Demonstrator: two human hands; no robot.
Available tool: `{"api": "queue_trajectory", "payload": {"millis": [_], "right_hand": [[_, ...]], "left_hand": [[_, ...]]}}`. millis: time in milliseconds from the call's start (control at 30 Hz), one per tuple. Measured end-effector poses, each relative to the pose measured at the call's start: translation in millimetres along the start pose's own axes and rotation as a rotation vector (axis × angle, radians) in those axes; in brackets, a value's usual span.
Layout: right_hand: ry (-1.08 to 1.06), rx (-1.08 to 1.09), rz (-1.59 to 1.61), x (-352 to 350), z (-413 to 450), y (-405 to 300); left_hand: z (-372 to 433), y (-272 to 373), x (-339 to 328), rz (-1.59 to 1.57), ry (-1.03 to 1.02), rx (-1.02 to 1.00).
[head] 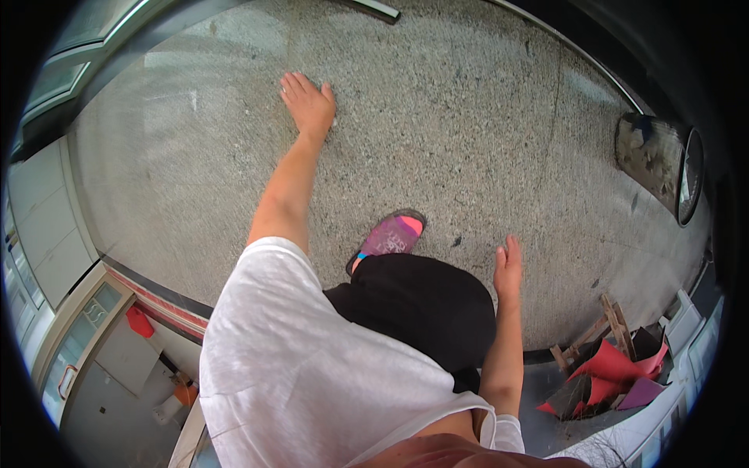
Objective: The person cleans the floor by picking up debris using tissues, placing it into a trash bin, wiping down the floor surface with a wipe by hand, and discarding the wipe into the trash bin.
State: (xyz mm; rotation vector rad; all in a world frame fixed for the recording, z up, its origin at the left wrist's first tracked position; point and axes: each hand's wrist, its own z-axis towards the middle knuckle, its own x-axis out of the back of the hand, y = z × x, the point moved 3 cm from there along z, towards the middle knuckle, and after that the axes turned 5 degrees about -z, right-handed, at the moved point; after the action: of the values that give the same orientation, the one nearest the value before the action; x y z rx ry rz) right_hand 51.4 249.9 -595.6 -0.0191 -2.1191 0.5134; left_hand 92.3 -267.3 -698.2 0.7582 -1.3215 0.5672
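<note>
My left hand (308, 105) reaches out over the speckled stone floor (439, 146), its fingers spread and nothing in it. Lower and to the right, my right hand (508, 269) is raised beside my knee in black trousers (415, 304), also holding nothing, with the fingers extended. Between the two hands, one foot in a purple and pink shoe (392, 235) rests on the floor. Whether the left palm touches the floor cannot be told. The other foot is hidden.
A worn cylindrical bin (652, 158) stands at the right. Red sheets (611, 365) lie by wooden pieces (617, 324) at the lower right. A metal-edged strip (374, 9) is at the top. A glass-paned door (88, 327) with an orange handle is at the lower left.
</note>
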Motion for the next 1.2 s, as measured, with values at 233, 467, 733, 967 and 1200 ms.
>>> {"api": "queue_trajectory", "payload": {"millis": [233,467,733,967,1200], "right_hand": [[-0.067,-0.071,0.047,-9,-7,-2],[-0.046,-0.159,0.271,-2,-23,4],[-0.104,-0.295,0.257,-1,-43,15],[-0.151,-0.394,0.224,-1,-38,38],[-0.201,-0.205,0.038,21,3,-37]], "left_hand": [[32,45,-10,-0.089,0.014,-0.071],[-33,210,-15,-0.302,-0.095,-0.601],[41,101,14,-0.134,-0.221,-0.451],[36,-115,34,0.035,-0.058,0.09],[-141,-255,50,0.037,0.066,0.567]]}}
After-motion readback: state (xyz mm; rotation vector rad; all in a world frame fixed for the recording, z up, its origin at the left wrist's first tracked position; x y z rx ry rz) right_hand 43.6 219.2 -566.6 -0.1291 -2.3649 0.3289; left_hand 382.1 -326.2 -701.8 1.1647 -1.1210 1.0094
